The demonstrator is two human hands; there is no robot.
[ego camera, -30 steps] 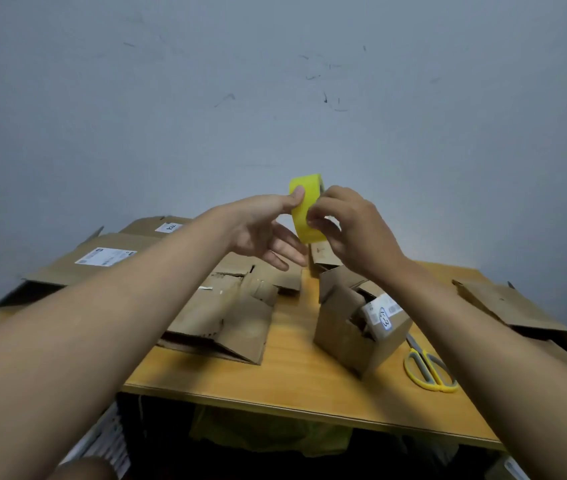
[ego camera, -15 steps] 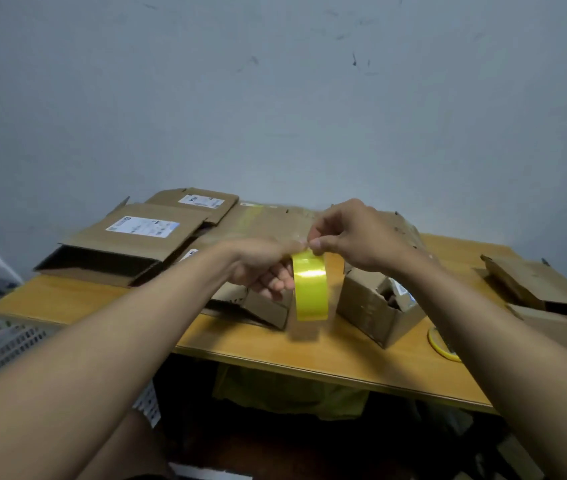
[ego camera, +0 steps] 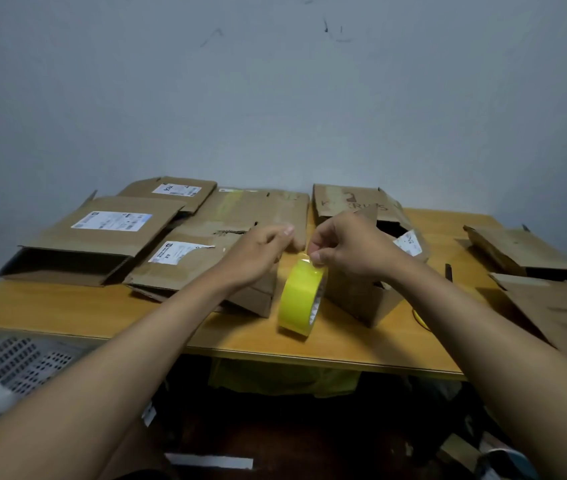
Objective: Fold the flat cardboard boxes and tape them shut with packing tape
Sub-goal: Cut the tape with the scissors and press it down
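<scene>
A yellow packing tape roll [ego camera: 298, 299] hangs on edge above the wooden table's [ego camera: 67, 313] front. My right hand [ego camera: 348, 249] pinches the top of the roll. My left hand [ego camera: 258, 252] is just to the left of it, fingers curled with the thumb on top, and seems to pinch the tape's loose end. A small open cardboard box [ego camera: 358, 299] stands right behind the roll, under my right wrist. Flattened cardboard boxes [ego camera: 185, 261] lie under my left hand, and more boxes [ego camera: 109, 237] spread to the left.
Further flattened boxes [ego camera: 531, 254] lie at the table's right end. A yellow scissors handle [ego camera: 420, 319] peeks out beside my right forearm. A white perforated basket [ego camera: 15, 362] sits low at the left. A grey wall stands behind the table.
The roll came down from in front of the wall to hang above the table's front. My hands, together at its top before, have drawn slightly apart.
</scene>
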